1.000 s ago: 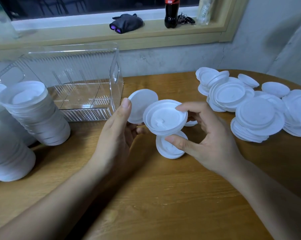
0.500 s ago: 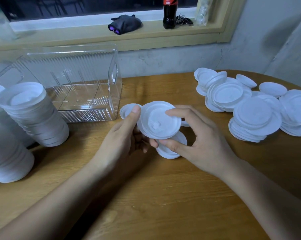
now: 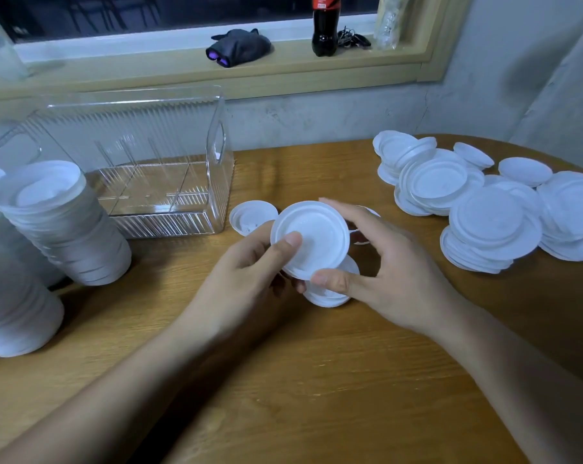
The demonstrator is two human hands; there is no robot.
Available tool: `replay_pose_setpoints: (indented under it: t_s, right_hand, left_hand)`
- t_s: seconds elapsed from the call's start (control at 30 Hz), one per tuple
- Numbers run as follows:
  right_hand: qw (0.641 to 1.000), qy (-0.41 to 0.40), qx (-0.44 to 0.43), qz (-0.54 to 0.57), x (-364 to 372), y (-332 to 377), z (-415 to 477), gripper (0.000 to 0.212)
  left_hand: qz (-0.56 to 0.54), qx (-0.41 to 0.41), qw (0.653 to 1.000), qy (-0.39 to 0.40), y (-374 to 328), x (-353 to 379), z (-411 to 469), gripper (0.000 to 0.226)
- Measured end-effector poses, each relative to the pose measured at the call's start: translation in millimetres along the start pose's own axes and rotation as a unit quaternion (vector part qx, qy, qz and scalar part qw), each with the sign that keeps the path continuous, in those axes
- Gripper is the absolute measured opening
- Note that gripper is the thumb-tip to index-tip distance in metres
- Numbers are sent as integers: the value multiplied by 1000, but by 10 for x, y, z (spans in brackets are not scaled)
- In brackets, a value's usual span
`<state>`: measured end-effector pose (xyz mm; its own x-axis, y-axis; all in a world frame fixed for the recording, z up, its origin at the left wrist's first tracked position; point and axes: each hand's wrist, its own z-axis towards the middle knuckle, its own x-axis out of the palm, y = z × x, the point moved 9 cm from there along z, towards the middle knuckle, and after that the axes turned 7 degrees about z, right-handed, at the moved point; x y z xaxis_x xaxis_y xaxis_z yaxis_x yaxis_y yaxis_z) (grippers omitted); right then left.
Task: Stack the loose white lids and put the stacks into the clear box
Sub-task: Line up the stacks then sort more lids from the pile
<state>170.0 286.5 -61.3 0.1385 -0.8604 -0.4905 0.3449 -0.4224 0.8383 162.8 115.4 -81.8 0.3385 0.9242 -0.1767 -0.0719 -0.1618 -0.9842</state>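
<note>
Both hands hold one white lid (image 3: 317, 236) above the table's middle. My left hand (image 3: 250, 272) has its thumb on the lid's face and fingers beneath. My right hand (image 3: 384, 269) pinches its rim from the right, thumb at the near edge. Under the held lid lies another lid (image 3: 330, 293); a single lid (image 3: 250, 214) lies just left of it, by the box. A heap of loose lids (image 3: 491, 216) covers the table's right. The clear box (image 3: 156, 169) stands at the back left with nothing visible inside.
Tall stacks of white lids (image 3: 59, 222) lean at the left edge, beside the box. The window sill behind carries a dark pouch (image 3: 238, 46), a cola bottle (image 3: 324, 25) and keys. The wooden table (image 3: 283, 380) curves away at the right.
The held lid has sunk lower and turned over. My left thumb moved from the lid's edge onto its face. The lid my left hand held earlier now lies on the table by the box.
</note>
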Motion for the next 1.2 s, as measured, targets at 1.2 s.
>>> replay_pose_setpoints:
  t_s: [1.2]
  right_hand:
    - [991, -56, 15, -117, -173, -389, 50, 25]
  left_hand:
    - [384, 153, 911, 12, 134, 62, 100, 102]
